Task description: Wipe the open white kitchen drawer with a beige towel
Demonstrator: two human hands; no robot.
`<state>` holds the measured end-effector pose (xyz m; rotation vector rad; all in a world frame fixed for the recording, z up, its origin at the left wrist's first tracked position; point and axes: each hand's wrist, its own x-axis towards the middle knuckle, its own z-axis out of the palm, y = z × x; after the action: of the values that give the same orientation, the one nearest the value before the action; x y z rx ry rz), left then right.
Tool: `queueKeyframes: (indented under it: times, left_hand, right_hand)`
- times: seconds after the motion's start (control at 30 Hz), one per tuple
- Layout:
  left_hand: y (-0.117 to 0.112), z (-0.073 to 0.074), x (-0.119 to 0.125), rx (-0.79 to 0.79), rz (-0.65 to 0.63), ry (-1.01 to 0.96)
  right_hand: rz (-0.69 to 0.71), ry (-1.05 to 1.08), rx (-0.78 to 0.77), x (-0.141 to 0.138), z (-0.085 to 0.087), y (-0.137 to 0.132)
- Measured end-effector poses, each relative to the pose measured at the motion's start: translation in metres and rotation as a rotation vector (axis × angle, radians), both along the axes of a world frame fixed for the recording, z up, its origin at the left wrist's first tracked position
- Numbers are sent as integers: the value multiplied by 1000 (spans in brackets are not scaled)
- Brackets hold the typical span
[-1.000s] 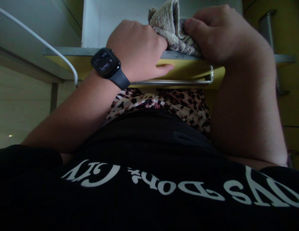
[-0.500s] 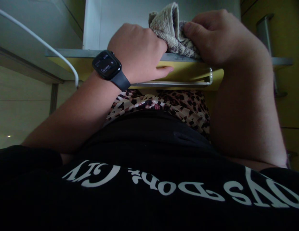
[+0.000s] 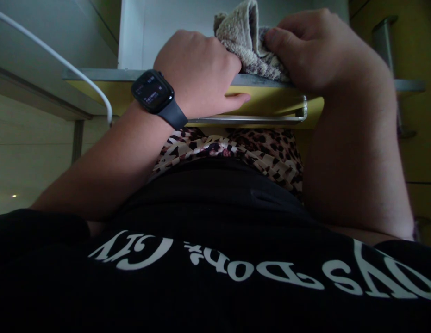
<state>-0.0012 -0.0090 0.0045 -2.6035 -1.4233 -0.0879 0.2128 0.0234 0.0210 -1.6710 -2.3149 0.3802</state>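
Observation:
A mottled grey-beige terry cloth (image 3: 241,44) is bunched at the front edge of a pulled-out drawer (image 3: 132,34). My right hand (image 3: 305,53) pinches the cloth's right side between thumb and curled fingers. My left hand (image 3: 197,76) straddles the drawer's yellow front panel (image 3: 271,99), its thumb on the outer face and its fingers bent over the top edge. Those fingertips are hidden inside the drawer. The left knuckles lie against the cloth's left side. On the left wrist is a black smartwatch (image 3: 154,92).
Below the left hand a metal bar handle (image 3: 250,120) runs along the drawer front. A white cable (image 3: 59,60) hangs across the left side. Yellow cabinet fronts with another metal handle (image 3: 385,41) stand at the right. Light floor tiles (image 3: 31,166) show at the lower left.

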Motion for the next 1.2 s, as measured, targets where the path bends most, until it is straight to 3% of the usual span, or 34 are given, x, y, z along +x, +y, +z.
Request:
queueKeyframes:
  times: [1.2]
  left_hand:
    - [-1,3,1,-37,10,-20]
  right_hand:
    - [12,-11,12,2,0,1]
